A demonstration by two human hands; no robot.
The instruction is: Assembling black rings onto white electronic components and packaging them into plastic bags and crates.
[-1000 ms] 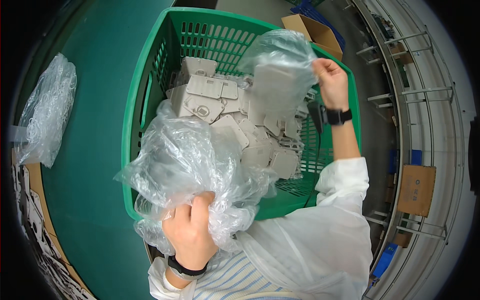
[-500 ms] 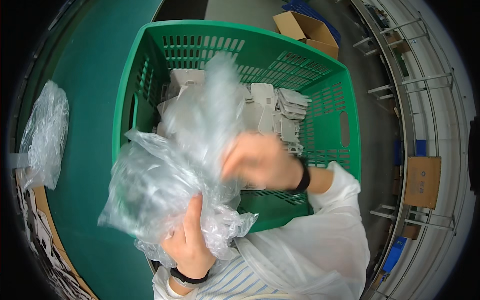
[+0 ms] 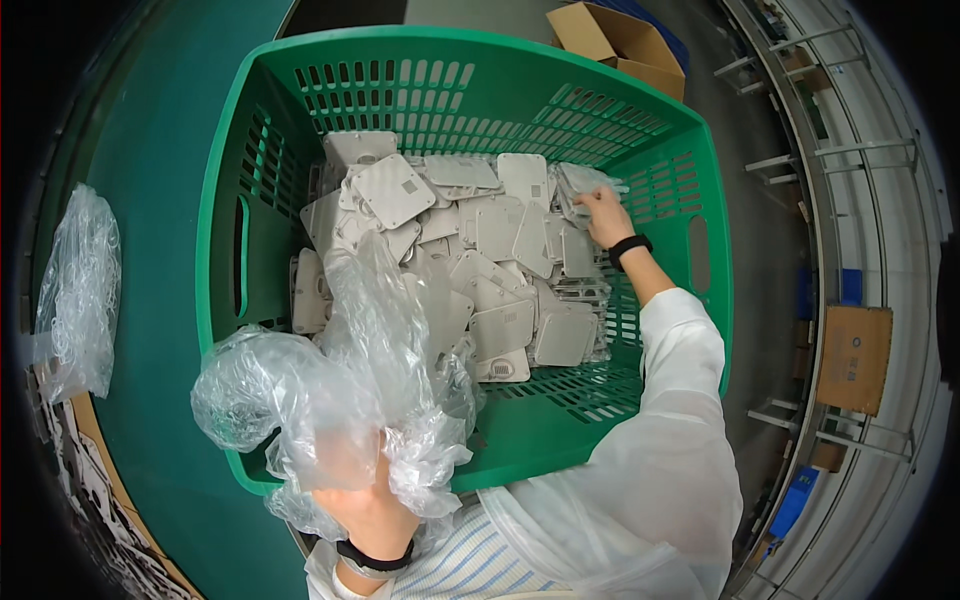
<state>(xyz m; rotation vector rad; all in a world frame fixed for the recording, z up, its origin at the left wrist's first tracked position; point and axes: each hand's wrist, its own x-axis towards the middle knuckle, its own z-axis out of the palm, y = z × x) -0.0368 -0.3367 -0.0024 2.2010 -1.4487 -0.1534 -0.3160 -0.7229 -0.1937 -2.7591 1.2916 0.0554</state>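
Note:
My left hand (image 3: 365, 490) is closed around a bunch of crumpled clear plastic bags (image 3: 290, 390), held over the near left corner of a green slotted basket (image 3: 590, 455). The film covers most of its fingers. Inside the basket lies a loose heap of flat, light-grey plastic plates (image 3: 500, 225) with rounded corners. Over at the basket's right side, my right hand (image 3: 607, 217) reaches down with bent fingers pinching the clear plastic bag (image 3: 585, 180) around a stack of plates. Its fingertips are partly lost against the film.
Another crumpled clear bag (image 3: 80, 290) rests on the green surface (image 3: 165, 250) to the left. Behind the basket is an open cardboard box (image 3: 625, 50). A rack with metal bars (image 3: 865, 145) runs along the right, with a carton (image 3: 853, 360) on it.
My right hand has moved away from the bags in my left hand, to the bagged stack at the basket's right. The raised film has sunk, uncovering more plates.

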